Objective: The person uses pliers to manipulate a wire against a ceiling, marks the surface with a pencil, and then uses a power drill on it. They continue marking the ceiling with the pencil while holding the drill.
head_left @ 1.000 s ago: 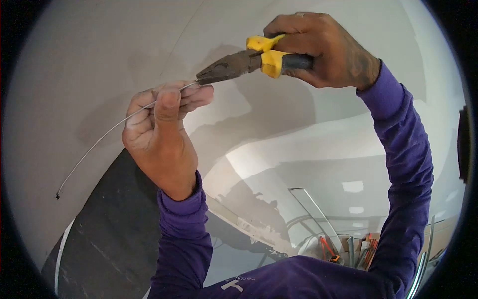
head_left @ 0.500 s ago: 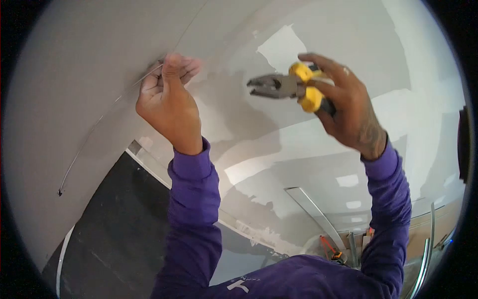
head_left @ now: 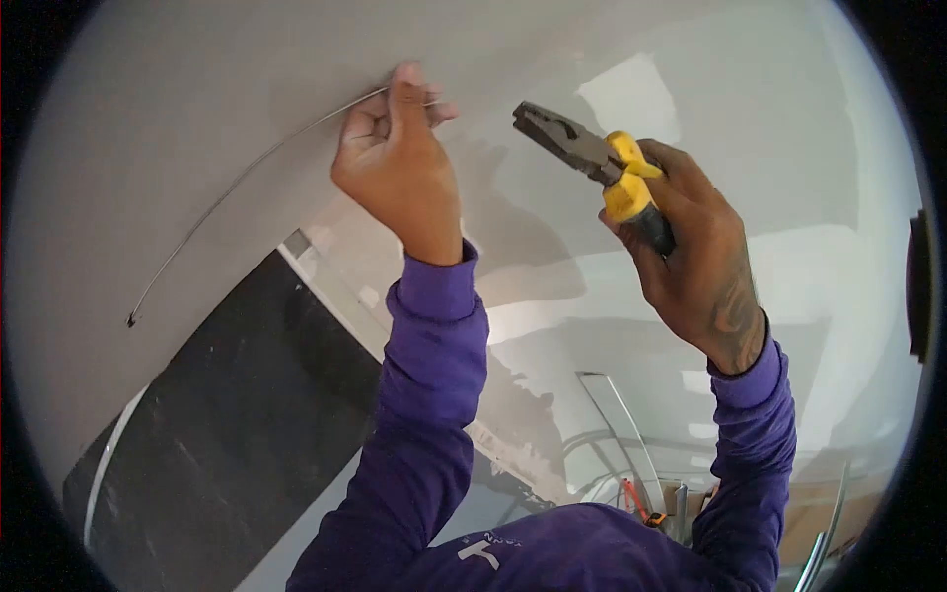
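Pale grey board (head_left: 247, 59) fills most of the view, probably ceiling or wall; the fisheye makes it hard to say which. Shadows from my arms fall across it.

Far left, below my left grip: thin wire (head_left: 266, 154) comes out at a small dark spot (head_left: 130, 321) and bows up and right to my fingers. Looks anchored there, so the far end needs no hand. Dark panel (head_left: 227, 424) sits under the curve, down-left of the grip, with a pale edge strip.

Left grip (head_left: 409, 173): thumb and fingers pinched on the wire near its free end. Reads as light tension, keeping the curve up and the tip steady. Short bit of tip seems to poke past the fingers, too fine to be sure.

Right grip (head_left: 695, 242): wrapped round the handles of the pliers (head_left: 592, 158), nose up-left toward the left grip, well apart from the wire. That angle keeps the tool aimed at the wire side. Can't tell if the nose is fully closed.

White patch (head_left: 631, 99) above the right grip. Below it, metal strip (head_left: 629, 446) and an orange-and-black item (head_left: 654, 518), both untouched.
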Action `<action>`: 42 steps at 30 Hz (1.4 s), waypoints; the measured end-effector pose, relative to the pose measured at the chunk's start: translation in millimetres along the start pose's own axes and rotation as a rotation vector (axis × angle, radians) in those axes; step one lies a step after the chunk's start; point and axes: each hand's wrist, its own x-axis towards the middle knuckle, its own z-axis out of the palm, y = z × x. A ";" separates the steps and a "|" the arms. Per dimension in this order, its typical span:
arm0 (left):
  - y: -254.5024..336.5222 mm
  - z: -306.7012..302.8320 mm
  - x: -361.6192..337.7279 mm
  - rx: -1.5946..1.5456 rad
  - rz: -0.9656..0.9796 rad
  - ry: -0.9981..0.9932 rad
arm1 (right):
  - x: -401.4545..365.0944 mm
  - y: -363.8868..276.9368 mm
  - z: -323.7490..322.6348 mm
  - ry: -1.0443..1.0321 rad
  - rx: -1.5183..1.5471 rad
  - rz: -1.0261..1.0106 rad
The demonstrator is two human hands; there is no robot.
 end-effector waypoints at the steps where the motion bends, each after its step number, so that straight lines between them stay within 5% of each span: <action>1: -1.3 -3.5 1.0 0.010 0.005 -0.001 | 6.6 -1.1 4.9 0.010 0.007 -0.014; 18: 1.7 -18.4 2.7 0.264 -0.066 0.049 | 37.4 -10.2 51.5 -0.026 0.227 -0.065; 24: -15.6 -18.9 5.5 0.108 0.057 0.024 | 35.5 -6.4 56.8 0.010 0.206 -0.100; 29: -21.2 -26.9 6.0 -0.003 -0.057 -0.014 | 27.6 -8.9 54.6 -0.029 0.200 -0.098; 37: -42.4 -19.3 6.3 0.012 0.229 0.155 | 10.3 -12.8 52.8 -0.057 0.237 -0.106; 42: -36.5 -24.4 0.2 -0.116 0.148 0.102 | -0.6 -11.1 51.8 -0.064 0.193 -0.078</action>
